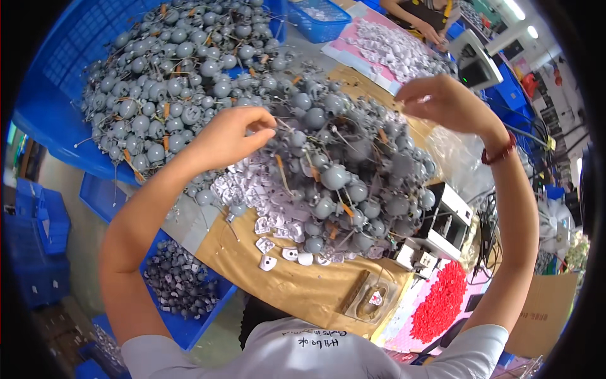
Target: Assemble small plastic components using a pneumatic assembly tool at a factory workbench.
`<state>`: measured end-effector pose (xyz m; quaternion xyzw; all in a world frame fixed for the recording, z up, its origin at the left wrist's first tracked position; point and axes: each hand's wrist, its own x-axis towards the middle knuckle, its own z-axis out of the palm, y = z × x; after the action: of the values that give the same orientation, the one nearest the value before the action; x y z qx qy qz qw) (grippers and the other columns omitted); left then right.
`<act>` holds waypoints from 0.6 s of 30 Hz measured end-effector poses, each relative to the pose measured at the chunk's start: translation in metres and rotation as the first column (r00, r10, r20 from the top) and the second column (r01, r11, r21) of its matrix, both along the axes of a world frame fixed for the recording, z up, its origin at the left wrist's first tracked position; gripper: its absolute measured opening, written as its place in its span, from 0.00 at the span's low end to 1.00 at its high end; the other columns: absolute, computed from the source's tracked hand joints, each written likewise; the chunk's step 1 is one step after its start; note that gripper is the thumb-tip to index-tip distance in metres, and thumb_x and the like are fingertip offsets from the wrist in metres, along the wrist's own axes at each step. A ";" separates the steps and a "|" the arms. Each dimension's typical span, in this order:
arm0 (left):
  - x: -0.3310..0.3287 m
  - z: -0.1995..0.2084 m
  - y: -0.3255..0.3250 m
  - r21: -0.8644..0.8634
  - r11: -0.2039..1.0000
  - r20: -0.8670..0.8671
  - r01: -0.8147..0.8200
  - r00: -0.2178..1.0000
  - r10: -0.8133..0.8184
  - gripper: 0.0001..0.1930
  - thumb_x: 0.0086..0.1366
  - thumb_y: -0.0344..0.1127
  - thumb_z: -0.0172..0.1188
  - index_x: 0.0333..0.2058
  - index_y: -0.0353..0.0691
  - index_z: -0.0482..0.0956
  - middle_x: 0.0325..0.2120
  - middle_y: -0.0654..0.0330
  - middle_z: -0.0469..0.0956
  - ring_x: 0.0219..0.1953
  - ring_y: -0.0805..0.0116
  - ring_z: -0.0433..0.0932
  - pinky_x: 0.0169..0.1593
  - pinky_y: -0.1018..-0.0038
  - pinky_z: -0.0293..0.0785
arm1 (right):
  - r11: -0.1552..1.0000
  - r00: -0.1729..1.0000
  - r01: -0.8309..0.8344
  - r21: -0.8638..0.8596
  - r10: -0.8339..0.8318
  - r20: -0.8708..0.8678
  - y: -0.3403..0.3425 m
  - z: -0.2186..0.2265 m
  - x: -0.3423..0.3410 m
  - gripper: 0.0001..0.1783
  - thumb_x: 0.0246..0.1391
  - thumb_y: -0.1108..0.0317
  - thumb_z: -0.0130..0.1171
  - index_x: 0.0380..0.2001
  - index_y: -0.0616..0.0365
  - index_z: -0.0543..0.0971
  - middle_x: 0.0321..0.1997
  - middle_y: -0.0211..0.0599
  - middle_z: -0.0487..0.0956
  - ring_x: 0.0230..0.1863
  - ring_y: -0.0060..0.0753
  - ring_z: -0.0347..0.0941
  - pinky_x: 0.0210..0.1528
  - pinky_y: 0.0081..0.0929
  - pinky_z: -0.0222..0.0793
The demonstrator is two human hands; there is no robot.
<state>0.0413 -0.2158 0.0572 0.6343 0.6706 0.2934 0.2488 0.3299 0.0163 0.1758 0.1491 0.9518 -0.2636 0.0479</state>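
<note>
My left hand (235, 137) is over the left part of a big heap of grey ball-shaped parts (334, 177) on the table. Its fingers are curled, with a gap between thumb and forefinger. A thin pale wire from the heap lies close to those fingertips. Beyond the heap's right end, my right hand (451, 106) is raised, fingers bent and apart from the thumb, slightly blurred. I see nothing held in either hand. Many of the grey parts trail thin wires and orange tabs; those in the middle of the heap look smeared.
A large blue basket (47, 136) full of similar grey parts stands at left. White plastic pieces (268, 208) lie before the heap. Red pieces (439, 303), a metal fixture (372, 297) and a white device (445, 218) sit at right. Another person's hand (429, 31) works beyond.
</note>
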 end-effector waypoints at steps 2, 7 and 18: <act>-0.014 -0.011 -0.011 0.016 0.998 -0.028 -0.064 0.998 0.064 0.15 0.65 0.35 0.63 0.49 0.36 0.80 0.45 0.53 0.80 0.50 0.62 0.80 0.52 0.67 0.76 | 0.999 0.999 -0.035 0.017 0.036 -0.037 0.021 -0.017 -0.042 0.16 0.63 0.63 0.63 0.48 0.64 0.81 0.45 0.36 0.84 0.44 0.25 0.78 0.49 0.27 0.75; -0.022 -0.041 -0.031 0.090 0.985 -0.018 -0.150 0.988 0.152 0.26 0.66 0.36 0.63 0.62 0.40 0.70 0.58 0.51 0.71 0.63 0.58 0.70 0.63 0.62 0.68 | 0.996 0.999 0.030 0.089 -0.027 -0.029 0.111 -0.110 -0.149 0.26 0.65 0.51 0.59 0.54 0.62 0.78 0.50 0.43 0.83 0.50 0.35 0.78 0.55 0.31 0.73; -0.027 -0.082 0.057 -0.394 0.788 0.634 -0.473 0.481 0.606 0.54 0.61 0.43 0.64 0.72 0.29 0.34 0.72 0.37 0.45 0.73 0.46 0.49 0.72 0.59 0.51 | 0.944 0.986 0.162 -0.289 -0.143 0.085 0.116 -0.231 -0.308 0.52 0.50 0.25 0.58 0.67 0.54 0.69 0.65 0.53 0.73 0.67 0.48 0.67 0.67 0.39 0.63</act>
<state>0.0141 -0.1591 -0.0245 0.1939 0.6987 0.5281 0.4420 0.0221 0.1321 -0.0555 0.2216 0.8855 -0.4007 0.0790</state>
